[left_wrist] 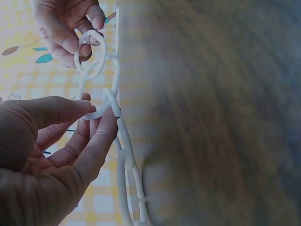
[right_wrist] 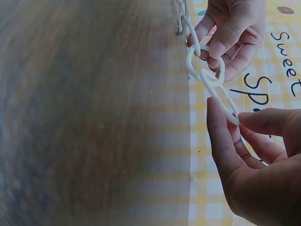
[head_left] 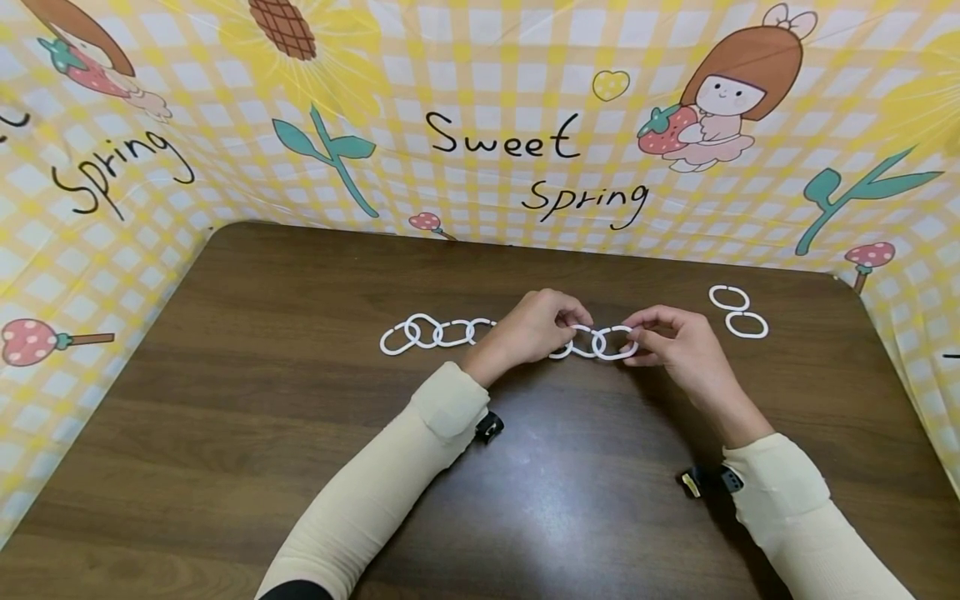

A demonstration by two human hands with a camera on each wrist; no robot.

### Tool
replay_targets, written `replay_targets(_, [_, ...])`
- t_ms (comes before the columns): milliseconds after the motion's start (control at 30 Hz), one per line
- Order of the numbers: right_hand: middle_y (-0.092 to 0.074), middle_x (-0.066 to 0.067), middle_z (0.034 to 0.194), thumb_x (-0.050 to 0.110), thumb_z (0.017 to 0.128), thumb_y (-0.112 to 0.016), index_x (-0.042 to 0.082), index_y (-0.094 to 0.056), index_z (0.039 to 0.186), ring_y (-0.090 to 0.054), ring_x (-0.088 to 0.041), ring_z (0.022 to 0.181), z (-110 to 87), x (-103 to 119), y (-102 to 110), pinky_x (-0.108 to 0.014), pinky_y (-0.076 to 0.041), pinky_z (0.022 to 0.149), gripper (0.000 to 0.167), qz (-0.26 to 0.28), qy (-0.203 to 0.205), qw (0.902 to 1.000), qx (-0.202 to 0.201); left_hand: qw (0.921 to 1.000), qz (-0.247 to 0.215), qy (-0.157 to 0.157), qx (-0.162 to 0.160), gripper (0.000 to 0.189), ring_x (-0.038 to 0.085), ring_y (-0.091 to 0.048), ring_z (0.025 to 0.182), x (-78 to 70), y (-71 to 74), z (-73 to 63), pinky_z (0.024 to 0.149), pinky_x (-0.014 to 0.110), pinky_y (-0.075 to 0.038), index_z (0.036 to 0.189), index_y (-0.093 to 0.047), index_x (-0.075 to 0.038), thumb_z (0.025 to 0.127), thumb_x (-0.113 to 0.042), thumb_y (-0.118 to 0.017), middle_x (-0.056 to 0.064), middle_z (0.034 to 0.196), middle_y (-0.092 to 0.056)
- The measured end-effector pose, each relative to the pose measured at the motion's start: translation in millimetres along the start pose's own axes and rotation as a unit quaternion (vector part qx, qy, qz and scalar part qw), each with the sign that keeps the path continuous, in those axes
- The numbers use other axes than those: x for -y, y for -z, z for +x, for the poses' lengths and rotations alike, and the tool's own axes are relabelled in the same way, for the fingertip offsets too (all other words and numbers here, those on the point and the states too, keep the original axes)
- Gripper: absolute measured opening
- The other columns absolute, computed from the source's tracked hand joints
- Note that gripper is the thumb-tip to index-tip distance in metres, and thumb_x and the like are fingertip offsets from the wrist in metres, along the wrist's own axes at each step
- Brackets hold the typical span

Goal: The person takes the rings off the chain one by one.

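Note:
A chain of white plastic links point(head_left: 422, 331) runs along the table from the left towards both hands. My left hand point(head_left: 534, 327) pinches one link point(left_wrist: 96, 113) between thumb and fingers and hides part of the chain in the head view. At the chain's right end, my right hand point(head_left: 678, 340) pinches the last link point(right_wrist: 218, 96) between thumb and forefinger. That end link point(head_left: 617, 342) hooks through the one the left hand holds. In the left wrist view, further links point(left_wrist: 127, 165) hang down below the left hand.
Two loose white links, one farther back point(head_left: 729, 297) and one nearer point(head_left: 747, 325), lie to the right of the right hand. The brown wooden table point(head_left: 225, 467) is bordered by a yellow checked cloth point(head_left: 480, 75) at the back and sides.

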State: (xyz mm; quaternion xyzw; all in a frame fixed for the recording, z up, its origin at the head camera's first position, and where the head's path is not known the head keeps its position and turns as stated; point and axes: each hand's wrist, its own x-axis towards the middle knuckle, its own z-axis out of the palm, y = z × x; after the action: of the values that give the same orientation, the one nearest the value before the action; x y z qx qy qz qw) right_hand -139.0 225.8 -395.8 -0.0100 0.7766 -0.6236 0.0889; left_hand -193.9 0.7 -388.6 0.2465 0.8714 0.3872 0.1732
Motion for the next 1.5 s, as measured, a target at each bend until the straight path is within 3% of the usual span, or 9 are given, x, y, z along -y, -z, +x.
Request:
replay_targets(900, [-0.067,-0.012,0.103,-0.002,0.103,-0.055,-0.02,-0.061,0.122,-0.073,-0.01,0.075,1.4,1.9,-1.9,-0.031,-0.064,0.073,0.026,-0.008,-0.013,0.9998,0.01,0.9999,-0.013,0.006,-0.004,0.015,0.012,-0.06,0.084,-1.9,-0.5,-0.3,0.073,0.017,-0.045,0.106,-0.078,-0.007,0.099,-0.005,-0.065,0.004,0.092,-0.071])
replay_targets(1500, [-0.069,-0.012,0.101,-0.003,0.102,-0.054,-0.021,-0.062,0.121,-0.073,-0.01,0.071,4.2,2.5,-5.1,-0.032,-0.064,0.071,0.027,-0.005,-0.015,0.9997,0.02,0.9998,0.003,-0.02,-0.007,0.013,0.012,-0.062,0.087,-1.0,-2.1,1.4,0.076,0.018,-0.046,0.106,-0.079,-0.009,0.1,-0.009,-0.068,0.003,0.094,-0.073])
